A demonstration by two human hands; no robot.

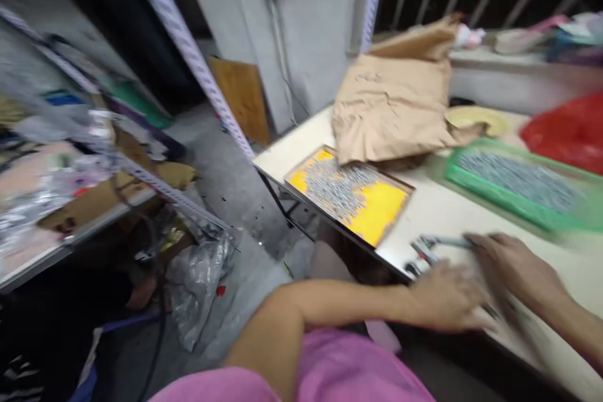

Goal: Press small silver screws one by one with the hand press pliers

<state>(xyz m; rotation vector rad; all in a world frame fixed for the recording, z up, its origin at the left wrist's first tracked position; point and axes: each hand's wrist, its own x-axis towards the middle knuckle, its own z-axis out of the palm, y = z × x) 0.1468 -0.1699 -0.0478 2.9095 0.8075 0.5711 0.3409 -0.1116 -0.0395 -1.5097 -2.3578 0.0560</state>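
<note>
My left hand (443, 298) reaches across the table's front edge, palm down, just in front of a small metal hand tool or clamp (426, 251) with a red spot on it. Motion blurs its fingers, and I cannot make out whether anything is under them. Farther right, my right hand (518, 267) has its fingers bent at the end of the tool's grey lever handle (452, 242). A brown blurred streak runs below that hand, too smeared to name. Left of the tool, a shallow tray (389, 213) with a yellow bottom holds many small silvery metal pins.
A green plastic basket (499, 198) of similar metal pieces stands at the right. Behind the tray is a large brown paper bag (391, 107), near a yellow dish (478, 119) and a red bag (570, 132). A cluttered bench (66, 245) and slotted posts (188, 50) stand left.
</note>
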